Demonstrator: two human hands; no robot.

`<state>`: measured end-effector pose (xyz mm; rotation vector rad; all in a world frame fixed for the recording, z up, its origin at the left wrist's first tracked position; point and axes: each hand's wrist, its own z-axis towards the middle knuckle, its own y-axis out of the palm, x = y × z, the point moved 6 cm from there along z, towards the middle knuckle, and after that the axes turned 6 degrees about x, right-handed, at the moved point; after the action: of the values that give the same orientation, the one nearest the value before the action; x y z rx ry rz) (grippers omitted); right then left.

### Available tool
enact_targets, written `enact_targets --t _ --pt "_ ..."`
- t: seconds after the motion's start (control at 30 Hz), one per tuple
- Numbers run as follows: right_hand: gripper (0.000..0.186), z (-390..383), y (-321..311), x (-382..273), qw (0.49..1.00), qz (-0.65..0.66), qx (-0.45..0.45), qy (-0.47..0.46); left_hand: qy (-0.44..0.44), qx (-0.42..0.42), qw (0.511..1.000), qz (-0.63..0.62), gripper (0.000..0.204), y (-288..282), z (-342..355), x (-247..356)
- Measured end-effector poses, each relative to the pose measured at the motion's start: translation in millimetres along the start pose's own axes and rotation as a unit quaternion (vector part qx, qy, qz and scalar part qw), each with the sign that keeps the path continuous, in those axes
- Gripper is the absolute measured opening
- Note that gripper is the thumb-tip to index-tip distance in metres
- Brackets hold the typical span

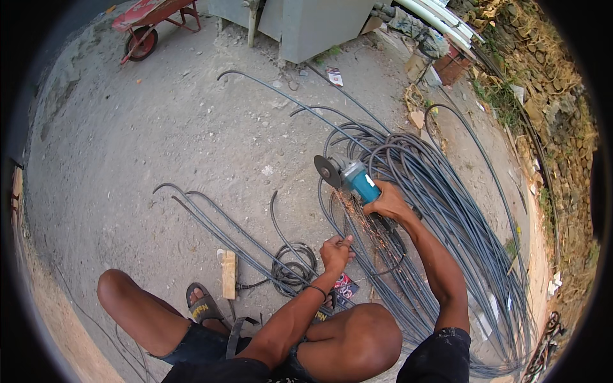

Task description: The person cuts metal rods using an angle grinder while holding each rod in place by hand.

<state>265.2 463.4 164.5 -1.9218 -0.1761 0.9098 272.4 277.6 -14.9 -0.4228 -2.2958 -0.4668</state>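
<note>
My right hand (388,202) is wrapped round the body of a teal angle grinder (361,183) with a grey head. Its dark cutting disc (327,171) sits at the upper left of the tool, by the bent ends of the steel bars (440,198). Orange sparks (365,223) stream from below the disc back toward me. Nearer to me and to the left, my left hand (336,254) is closed round a thin steel bar, with the fingers partly hiding it. The exact contact of disc and bar is too small to make out.
A coiled cable (295,267) lies left of my left hand, beside a wood block (229,274). Several loose bars (217,233) stretch across the dusty ground. A red wheelbarrow (147,22) and a grey concrete block (313,29) stand at the back. Dry rubble (555,96) borders the right.
</note>
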Motion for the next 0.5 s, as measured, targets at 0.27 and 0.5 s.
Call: enact_targets --t 0.27,0.5 --pt "0.055 -0.3 1.0 3.3 1.000 0.010 0.008 -0.009 0.008 -0.005 1.000 -0.002 0.035 -0.1 -1.9 1.8" --pt "0.055 -0.5 2.1 5.7 1.000 0.006 0.010 -0.002 -0.001 -0.004 1.000 0.006 0.037 0.2 -1.7 3.1"
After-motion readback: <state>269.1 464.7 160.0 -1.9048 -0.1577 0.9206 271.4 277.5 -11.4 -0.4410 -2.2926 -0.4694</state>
